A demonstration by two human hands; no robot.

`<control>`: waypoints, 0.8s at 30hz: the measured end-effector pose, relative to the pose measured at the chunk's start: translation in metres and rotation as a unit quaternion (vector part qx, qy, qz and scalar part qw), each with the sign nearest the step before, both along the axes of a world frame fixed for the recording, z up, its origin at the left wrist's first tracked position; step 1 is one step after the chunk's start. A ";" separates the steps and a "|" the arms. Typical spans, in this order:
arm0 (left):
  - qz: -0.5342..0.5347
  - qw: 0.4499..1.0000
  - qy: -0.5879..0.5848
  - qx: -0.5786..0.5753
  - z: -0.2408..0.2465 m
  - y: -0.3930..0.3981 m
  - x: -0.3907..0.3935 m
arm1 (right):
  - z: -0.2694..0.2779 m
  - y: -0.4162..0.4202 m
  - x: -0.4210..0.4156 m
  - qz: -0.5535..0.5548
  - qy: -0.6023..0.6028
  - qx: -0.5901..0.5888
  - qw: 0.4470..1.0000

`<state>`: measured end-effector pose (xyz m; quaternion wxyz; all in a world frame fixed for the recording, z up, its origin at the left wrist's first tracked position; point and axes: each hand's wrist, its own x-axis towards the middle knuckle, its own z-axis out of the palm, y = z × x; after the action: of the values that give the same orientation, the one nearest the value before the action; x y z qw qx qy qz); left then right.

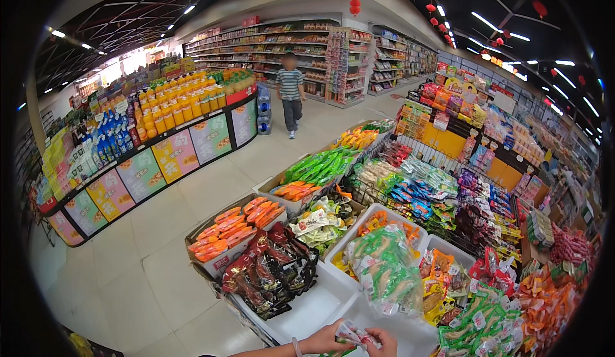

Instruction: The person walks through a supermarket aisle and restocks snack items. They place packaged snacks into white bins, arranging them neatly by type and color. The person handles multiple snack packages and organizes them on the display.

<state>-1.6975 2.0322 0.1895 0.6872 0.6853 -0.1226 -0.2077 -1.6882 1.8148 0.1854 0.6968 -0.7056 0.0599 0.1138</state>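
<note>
My left hand (324, 338) and my right hand (383, 342) meet at the bottom of the view, both gripping a small clear plastic packet (353, 333) with red and white print. A pale band circles my left wrist. Below and around the hands are white plastic bins (319, 304). Dark red and black snack packets (274, 270) are heaped in the bin to the left. Clear and green packets (387, 265) are piled just beyond my hands, and more green packets (483, 321) lie to the right.
Boxes of orange packets (235, 227) and green packets (317, 165) line the display's left side. A wire rack (427, 153) stands farther back. Across the tiled aisle (158, 270) is a curved drinks display (163, 160). A person (289, 88) walks in the aisle near tall shelves (259, 45).
</note>
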 end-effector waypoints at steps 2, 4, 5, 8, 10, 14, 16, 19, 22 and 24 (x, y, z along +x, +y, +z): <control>-0.004 1.000 -0.026 0.005 0.006 0.001 -0.006 | 0.007 -0.006 0.001 0.054 0.028 -0.007 0.998; -0.009 0.999 -0.048 0.005 0.011 0.002 -0.012 | 0.011 -0.012 0.000 0.094 0.053 -0.016 0.994; -0.010 0.998 -0.057 0.006 0.012 0.001 -0.015 | 0.013 -0.014 -0.001 0.104 0.061 -0.020 0.993; -0.011 0.997 -0.074 0.002 0.017 -0.001 -0.021 | 0.016 -0.018 -0.003 0.104 0.070 -0.022 0.992; -0.009 0.997 -0.082 -0.005 0.019 -0.003 -0.024 | 0.017 -0.020 -0.007 0.086 0.067 -0.020 0.994; 0.003 0.996 -0.083 -0.028 0.020 -0.006 -0.026 | 0.017 -0.024 -0.012 0.024 0.041 -0.007 0.999; 0.008 0.996 -0.072 -0.051 0.020 -0.009 -0.027 | 0.017 -0.026 -0.013 -0.014 0.024 0.002 1.000; 0.018 0.994 -0.034 -0.106 0.013 -0.015 -0.029 | 0.015 -0.022 -0.013 -0.063 -0.003 0.021 0.998; -0.010 0.989 0.053 -0.139 -0.001 -0.017 -0.022 | 0.014 -0.011 -0.011 -0.095 -0.020 0.039 0.994; -0.017 0.985 0.096 -0.142 0.003 -0.012 -0.020 | 0.014 -0.004 -0.009 -0.111 -0.027 0.053 0.992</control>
<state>-1.7179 2.0203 0.1929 0.7824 0.5555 -0.0956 -0.2649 -1.6972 1.8107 0.1999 0.7431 -0.6594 0.1123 0.0198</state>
